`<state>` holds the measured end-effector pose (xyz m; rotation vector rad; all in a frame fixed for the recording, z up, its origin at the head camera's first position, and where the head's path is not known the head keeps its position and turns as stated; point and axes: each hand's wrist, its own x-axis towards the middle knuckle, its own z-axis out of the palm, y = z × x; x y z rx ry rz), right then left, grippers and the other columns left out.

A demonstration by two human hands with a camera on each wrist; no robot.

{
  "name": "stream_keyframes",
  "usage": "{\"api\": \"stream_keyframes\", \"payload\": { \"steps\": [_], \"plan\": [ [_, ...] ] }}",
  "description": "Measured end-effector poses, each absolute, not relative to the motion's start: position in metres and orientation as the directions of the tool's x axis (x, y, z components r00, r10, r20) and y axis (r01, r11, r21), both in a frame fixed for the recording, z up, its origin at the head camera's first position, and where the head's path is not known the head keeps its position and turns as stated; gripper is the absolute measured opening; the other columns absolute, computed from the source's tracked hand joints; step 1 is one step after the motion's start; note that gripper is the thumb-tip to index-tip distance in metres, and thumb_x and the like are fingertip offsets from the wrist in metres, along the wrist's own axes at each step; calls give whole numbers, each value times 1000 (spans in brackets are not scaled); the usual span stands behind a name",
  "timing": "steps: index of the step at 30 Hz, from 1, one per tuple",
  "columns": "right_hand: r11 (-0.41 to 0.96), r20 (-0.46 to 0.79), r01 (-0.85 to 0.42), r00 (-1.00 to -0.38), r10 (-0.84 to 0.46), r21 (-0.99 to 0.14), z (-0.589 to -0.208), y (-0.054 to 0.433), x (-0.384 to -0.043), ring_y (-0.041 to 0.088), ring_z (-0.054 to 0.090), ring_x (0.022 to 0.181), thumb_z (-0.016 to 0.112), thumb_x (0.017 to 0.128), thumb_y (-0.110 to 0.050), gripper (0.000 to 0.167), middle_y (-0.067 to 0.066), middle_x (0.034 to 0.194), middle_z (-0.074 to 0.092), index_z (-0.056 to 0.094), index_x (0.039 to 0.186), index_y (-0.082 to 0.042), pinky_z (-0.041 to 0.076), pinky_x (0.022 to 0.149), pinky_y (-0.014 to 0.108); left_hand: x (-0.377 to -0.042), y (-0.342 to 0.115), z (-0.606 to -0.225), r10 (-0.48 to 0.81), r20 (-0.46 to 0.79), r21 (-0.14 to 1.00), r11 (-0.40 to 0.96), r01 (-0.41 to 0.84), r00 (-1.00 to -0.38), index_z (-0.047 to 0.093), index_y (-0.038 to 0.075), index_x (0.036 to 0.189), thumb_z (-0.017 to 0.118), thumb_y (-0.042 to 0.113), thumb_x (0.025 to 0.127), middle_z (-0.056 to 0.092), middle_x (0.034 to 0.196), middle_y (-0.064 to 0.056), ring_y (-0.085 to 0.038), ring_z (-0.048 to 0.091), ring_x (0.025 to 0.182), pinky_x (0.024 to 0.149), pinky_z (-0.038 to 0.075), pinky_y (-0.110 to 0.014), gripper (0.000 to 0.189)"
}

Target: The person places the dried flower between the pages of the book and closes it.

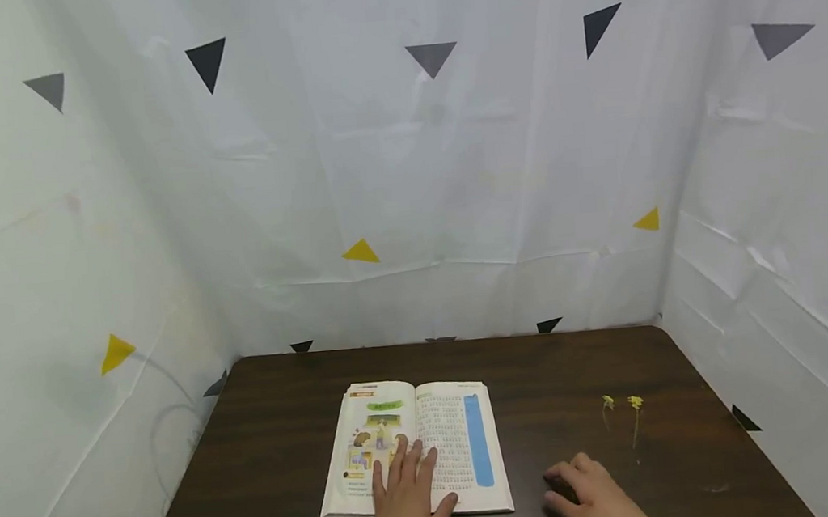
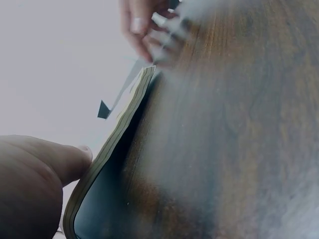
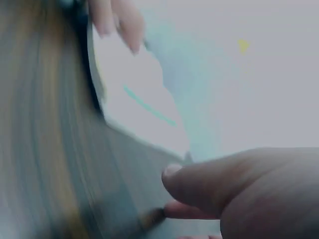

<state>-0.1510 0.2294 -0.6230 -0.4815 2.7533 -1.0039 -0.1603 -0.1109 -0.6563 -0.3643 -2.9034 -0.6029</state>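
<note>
An open book (image 1: 465, 449) lies on the dark wooden table, with pictures on its left page and text beside a blue strip on its right page. My left hand (image 1: 407, 494) rests across the lower middle of the book, fingers spread. The left thumb (image 2: 70, 159) lies at the book's near edge. To the right of the book, my right hand (image 1: 589, 492) is low over the table, its fingers loosely bent and nothing seen between them. Whether its fingertips touch the wood cannot be told. The right wrist view is blurred.
Two small yellow flowers, one (image 1: 608, 401) left of the other (image 1: 635, 403), lie on thin stems on the table (image 1: 540, 378) beyond my right hand. White sheeting (image 1: 450, 166) with black, grey and yellow triangles stands behind the table and along both sides.
</note>
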Motion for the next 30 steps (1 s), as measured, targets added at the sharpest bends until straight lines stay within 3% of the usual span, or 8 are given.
{"api": "stream_keyframes", "payload": {
  "steps": [3, 9, 13, 16, 22, 26, 30],
  "plan": [
    [797, -112, -90, -974, -195, -597, -629, 259, -152, 15, 34, 80, 75, 103, -38, 36, -1, 92, 44, 70, 130, -16, 28, 70, 31, -160, -113, -658, 209, 191, 349, 899, 265, -959, 56, 20, 158, 71, 62, 97, 49, 168, -9, -37, 33, 164, 125, 21, -77, 76],
    [843, -169, 52, -985, -47, -535, -628, 306, -154, 19, 42, 82, 74, 104, -36, 43, 5, 95, 52, 67, 135, -7, 36, 72, 37, -162, -113, -658, 228, 189, 367, 886, 284, -955, 56, 19, 158, 71, 61, 97, 49, 168, -12, -39, 33, 163, 125, 20, -78, 76],
    [844, -164, 87, -986, -1, -529, -628, 323, -163, 27, 58, 91, 73, 104, -42, 67, 20, 109, 58, 51, 149, 4, 51, 73, 43, -163, -111, -659, 213, 193, 373, 887, 273, -958, 56, 19, 158, 72, 62, 97, 49, 168, -11, -39, 33, 163, 125, 19, -78, 76],
    [839, -195, 123, -981, 21, -530, -631, 328, -172, 28, 63, 91, 72, 103, -51, 88, 27, 119, 56, 36, 160, 5, 54, 72, 45, -164, -110, -662, 201, 190, 384, 886, 261, -961, 58, 19, 156, 73, 61, 95, 50, 167, -11, -39, 34, 162, 125, 19, -78, 76],
    [862, -204, 149, -977, 55, -484, -638, 323, -183, 24, 53, 67, 65, 100, -68, 98, 18, 107, 55, 31, 169, -6, 43, 58, 40, -166, -109, -667, 182, 208, 378, 891, 251, -961, 59, 20, 156, 76, 60, 94, 51, 167, -10, -38, 35, 162, 125, 18, -78, 75],
    [874, -177, 152, -981, 77, -462, -639, 318, -181, 23, 50, 66, 61, 102, -70, 101, 16, 103, 53, 26, 172, -6, 40, 57, 39, -166, -110, -666, 181, 181, 380, 894, 239, -967, 57, 21, 157, 75, 60, 94, 50, 168, -10, -38, 33, 163, 126, 17, -78, 76],
    [880, -194, 177, -976, 99, -442, -638, 318, -178, 23, 50, 68, 60, 102, -71, 102, 15, 102, 52, 29, 170, -1, 41, 59, 39, -166, -109, -664, 188, 148, 397, 888, 232, -971, 57, 20, 157, 74, 61, 95, 49, 169, -11, -39, 32, 163, 126, 16, -79, 77]
  ]
}}
